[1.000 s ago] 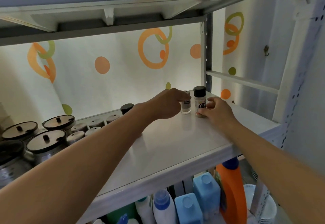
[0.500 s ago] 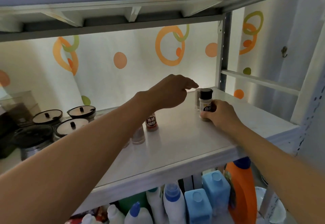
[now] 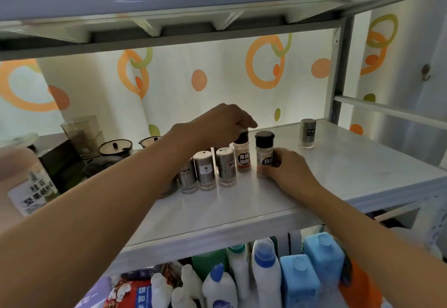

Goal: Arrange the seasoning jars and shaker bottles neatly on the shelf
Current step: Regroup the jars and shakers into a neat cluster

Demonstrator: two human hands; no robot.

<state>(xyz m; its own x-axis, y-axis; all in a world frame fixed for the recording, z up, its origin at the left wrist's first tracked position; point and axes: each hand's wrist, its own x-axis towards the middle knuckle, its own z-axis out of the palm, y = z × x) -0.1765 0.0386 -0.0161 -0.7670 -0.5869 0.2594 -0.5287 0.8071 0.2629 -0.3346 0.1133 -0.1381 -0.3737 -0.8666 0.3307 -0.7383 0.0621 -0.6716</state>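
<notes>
On the white shelf (image 3: 350,167) stand three steel shaker bottles (image 3: 205,171) in a row near the middle. Right of them is a black pepper jar (image 3: 243,156) with a dark cap, and my left hand (image 3: 222,123) pinches that cap from above. Beside it stands a white pepper jar (image 3: 264,149) with a black cap; my right hand (image 3: 286,167) is wrapped around its lower body. One more steel shaker (image 3: 307,133) stands alone at the back right of the shelf.
Lidded metal pots (image 3: 116,148) and a smoky clear container (image 3: 82,135) fill the shelf's left side, with a large labelled jar (image 3: 26,186) at the near left. Detergent bottles (image 3: 263,273) crowd the lower shelf. An upper shelf (image 3: 169,17) hangs low overhead.
My view has swung left and closer. My left hand left the steel shaker at the back right and came to the black pepper jar's cap. My right hand brought the white pepper jar leftward.
</notes>
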